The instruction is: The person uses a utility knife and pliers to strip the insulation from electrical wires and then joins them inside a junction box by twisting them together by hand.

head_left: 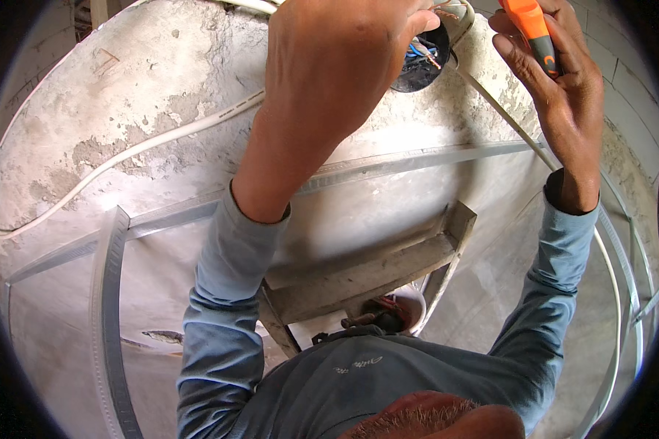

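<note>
My left hand (337, 66) is raised at the top of the view, its back toward me. Its thumb is bent in beside some bare copper strands (447, 10), and the fingers look closed on a wire, mostly hidden behind the hand. Just right of it, a round black junction box (420, 79) is set in the rough wall. Blue and pale wires (422, 51) with a bared end stick out of the box. My right hand (571, 95) grips an orange and black hand tool (538, 36), whose upper end is cut off by the frame.
White cable (161, 134) crosses the plaster wall on the left; another (509, 117) runs down past my right wrist. A metal profile (388, 167) spans the wall, with an upright one (111, 307) at left. Below stands a ladder-like frame (366, 282) with a white bucket (416, 307) behind.
</note>
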`<state>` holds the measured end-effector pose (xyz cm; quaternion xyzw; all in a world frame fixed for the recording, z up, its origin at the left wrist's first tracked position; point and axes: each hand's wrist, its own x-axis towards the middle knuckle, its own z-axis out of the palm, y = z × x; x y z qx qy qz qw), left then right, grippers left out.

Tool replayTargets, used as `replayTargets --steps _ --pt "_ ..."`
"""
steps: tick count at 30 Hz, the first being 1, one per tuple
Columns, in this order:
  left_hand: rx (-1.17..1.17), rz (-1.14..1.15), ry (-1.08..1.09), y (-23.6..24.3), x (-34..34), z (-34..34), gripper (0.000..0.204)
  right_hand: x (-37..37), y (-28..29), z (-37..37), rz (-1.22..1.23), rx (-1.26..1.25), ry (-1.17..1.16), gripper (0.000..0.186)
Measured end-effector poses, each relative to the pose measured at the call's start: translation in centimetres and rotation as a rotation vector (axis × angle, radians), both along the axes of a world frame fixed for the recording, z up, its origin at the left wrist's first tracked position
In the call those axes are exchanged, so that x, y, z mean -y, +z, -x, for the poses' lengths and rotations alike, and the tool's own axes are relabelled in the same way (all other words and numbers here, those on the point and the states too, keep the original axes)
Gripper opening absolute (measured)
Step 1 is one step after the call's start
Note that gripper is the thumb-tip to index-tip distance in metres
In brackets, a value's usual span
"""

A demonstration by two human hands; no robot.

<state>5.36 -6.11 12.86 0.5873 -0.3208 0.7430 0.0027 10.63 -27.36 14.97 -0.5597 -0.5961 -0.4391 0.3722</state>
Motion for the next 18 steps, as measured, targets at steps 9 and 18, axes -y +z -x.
replayTargets --steps 9,18 --pt "0.004 0.021 -0.018 0.2 0.3 -0.2 0.008 0.5 2.7 -0.3 0.159 0.179 -0.075 0.035" --pt "-0.078 0.003 0.045 -0.1 -0.2 1.1 0.007 -1.2 4.0 1.8 0.289 0.079 -0.088 0.029"
